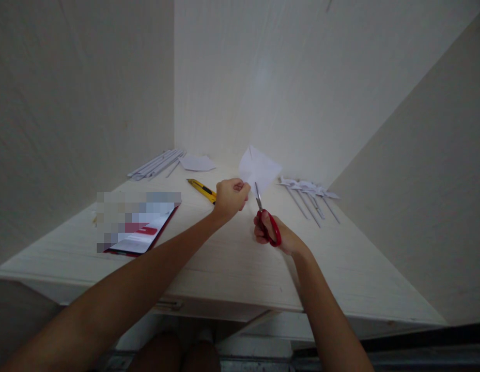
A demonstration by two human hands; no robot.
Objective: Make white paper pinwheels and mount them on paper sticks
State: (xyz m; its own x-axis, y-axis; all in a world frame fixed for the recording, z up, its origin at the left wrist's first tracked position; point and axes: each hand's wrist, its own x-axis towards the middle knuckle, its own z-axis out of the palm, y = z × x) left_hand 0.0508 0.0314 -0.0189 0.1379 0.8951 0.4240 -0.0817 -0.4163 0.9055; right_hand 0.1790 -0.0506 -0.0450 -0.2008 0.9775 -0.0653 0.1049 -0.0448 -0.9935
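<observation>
A square sheet of white paper [263,164] with crease lines stands up near the back wall, its lower corner pinched in my left hand [231,197]. The fingers of that hand are closed. Red-handled scissors [274,232] are gripped in my right hand [280,235], with the blades pointing up at the paper's lower edge. From here I cannot tell whether the blades touch the paper. A yellow utility knife [201,190] lies just left of my left hand, its end hidden behind the hand.
White paper sticks [158,164] are piled at the back left beside more white paper [197,163]. Several paper pinwheels on sticks [307,188] lie at the right. A lit tablet or phone in a red case [146,235] rests at the left, partly blurred. Walls enclose the white table [232,268].
</observation>
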